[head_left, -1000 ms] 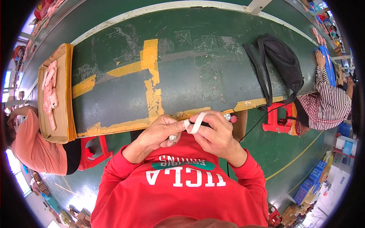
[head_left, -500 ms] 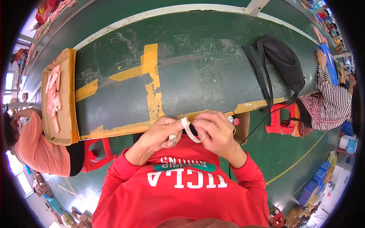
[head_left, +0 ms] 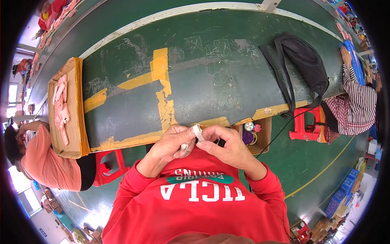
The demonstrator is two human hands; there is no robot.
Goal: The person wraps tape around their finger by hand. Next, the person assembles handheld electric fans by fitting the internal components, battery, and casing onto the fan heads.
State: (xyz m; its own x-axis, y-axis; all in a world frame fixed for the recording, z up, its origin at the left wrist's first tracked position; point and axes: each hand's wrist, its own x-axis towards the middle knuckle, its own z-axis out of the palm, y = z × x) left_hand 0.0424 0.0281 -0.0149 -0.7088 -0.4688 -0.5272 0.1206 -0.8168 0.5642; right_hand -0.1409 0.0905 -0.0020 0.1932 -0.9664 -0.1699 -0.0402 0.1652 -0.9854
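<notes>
Above the front of my red top, both hands meet at the table's near edge. A narrow white strip of tape loops over the thumb-side fingertips of my left hand, whose fingers are curled closed. Another whitish bit shows at its lower fingers; whether it is tape on a finger or a separate piece, I cannot tell. My right hand has thumb and forefinger closed on the strip, right beside the left fingertips. Part of the strip is hidden behind the right fingers.
A cardboard tray of pink pieces stands on the left. A black mesh bag with straps lies right on the green table. Below the edge, a carton holds small items. Seated people are on both sides, with red stools.
The hanging loop of tape has shortened. My right hand has come in toward the left fingertips and now pinches the strip close to them. The left hand has barely moved.
</notes>
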